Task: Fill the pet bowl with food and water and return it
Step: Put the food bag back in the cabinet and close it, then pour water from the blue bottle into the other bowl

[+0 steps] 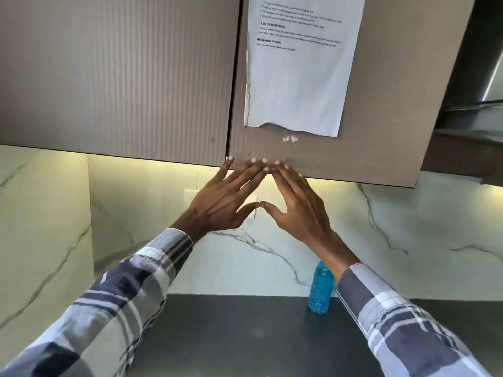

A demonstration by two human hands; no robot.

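Note:
My left hand (223, 198) and my right hand (298, 205) are raised side by side in front of me, fingers spread and empty. Their fingertips reach the bottom edge of the right-hand brown wall cabinet door (381, 110), and the two thumbs almost touch. A blue water bottle (321, 289) stands on the dark countertop (231, 336) against the marble wall, partly behind my right sleeve. No pet bowl or food is in view.
A printed sheet of paper (296, 63) is stuck on the right cabinet door. A second closed cabinet door (114, 77) is to its left. A white marble backsplash (408, 235) lit from under the cabinets runs behind the counter. A dark hood edge (473, 110) is at right.

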